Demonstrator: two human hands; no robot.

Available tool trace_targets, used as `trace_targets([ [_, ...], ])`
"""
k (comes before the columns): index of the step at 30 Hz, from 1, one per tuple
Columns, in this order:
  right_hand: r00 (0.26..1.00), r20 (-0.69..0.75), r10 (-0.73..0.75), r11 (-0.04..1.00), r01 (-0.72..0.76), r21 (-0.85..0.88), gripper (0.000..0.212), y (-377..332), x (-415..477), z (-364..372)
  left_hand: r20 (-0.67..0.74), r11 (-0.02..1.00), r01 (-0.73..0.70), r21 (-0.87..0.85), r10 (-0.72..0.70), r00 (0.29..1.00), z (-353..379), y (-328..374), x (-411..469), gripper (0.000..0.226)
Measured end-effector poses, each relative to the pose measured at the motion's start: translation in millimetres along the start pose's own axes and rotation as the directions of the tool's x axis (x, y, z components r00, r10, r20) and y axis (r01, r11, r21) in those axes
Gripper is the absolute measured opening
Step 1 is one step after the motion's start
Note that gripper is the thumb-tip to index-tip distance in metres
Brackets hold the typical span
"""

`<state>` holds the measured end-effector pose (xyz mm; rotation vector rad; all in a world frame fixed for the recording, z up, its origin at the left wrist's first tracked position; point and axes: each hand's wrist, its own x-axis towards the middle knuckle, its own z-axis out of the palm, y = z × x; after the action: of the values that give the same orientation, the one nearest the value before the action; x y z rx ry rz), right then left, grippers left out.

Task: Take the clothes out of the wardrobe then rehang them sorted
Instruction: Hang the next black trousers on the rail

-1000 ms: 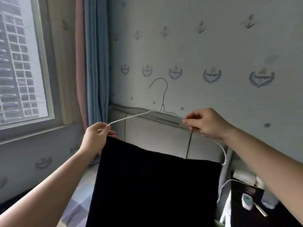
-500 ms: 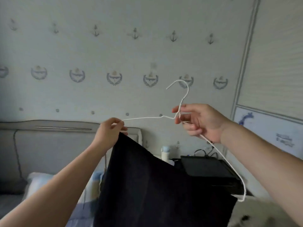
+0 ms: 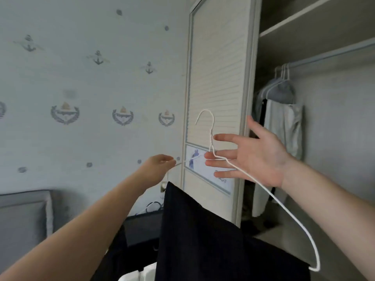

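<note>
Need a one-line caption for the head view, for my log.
Left hand grips a white hanger draped with a black garment; right hand open at its neck, facing the open wardrobe.

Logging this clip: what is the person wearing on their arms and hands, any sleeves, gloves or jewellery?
Nothing shows. Both forearms are bare to the frame edge, with no sleeves in view. The left hand and right hand have no gloves, and no watch, ring or bracelet is visible.

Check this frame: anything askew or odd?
Yes: the white hanger tilts steeply, its right end low, black garment draped on it. Only the left hand pinches it; the right hand is open against it.
</note>
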<state>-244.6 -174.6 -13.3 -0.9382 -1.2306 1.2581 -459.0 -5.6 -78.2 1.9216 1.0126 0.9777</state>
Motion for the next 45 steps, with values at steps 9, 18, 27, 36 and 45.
trace_targets([
  [9, 0.970, -0.245, -0.001, 1.000, -0.002, -0.011, 0.093, -45.8, -69.2, -139.3, 0.447, 0.995, -0.038, -0.091, 0.075, 0.891, 159.8, 98.3, 52.1, 0.056],
  [18, 0.889, -0.439, -0.125, 0.992, 0.126, -0.027, 0.091, -88.9, -87.5, -220.3, 0.618, 0.977, -0.169, -0.131, 0.214, 0.756, 241.2, 158.1, 98.3, 0.055],
  [27, 0.747, -0.597, -0.291, 0.956, 0.255, -0.146, 0.099, -134.8, -52.3, -271.4, 0.655, 0.901, -0.327, -0.284, 0.432, 0.620, 265.1, 212.7, 171.5, 0.053],
  [36, 0.650, -0.635, -0.417, 0.908, 0.332, -0.256, 0.100, -187.6, 11.5, -321.8, 0.535, 0.816, -0.459, -0.352, 0.578, 0.616, 281.3, 253.1, 268.4, 0.039],
  [45, 0.651, -0.603, -0.461, 0.887, 0.317, -0.335, 0.106, -256.0, 82.2, -395.7, 0.451, 0.816, -0.499, -0.293, 0.578, 0.680, 308.3, 304.5, 347.4, 0.036],
])
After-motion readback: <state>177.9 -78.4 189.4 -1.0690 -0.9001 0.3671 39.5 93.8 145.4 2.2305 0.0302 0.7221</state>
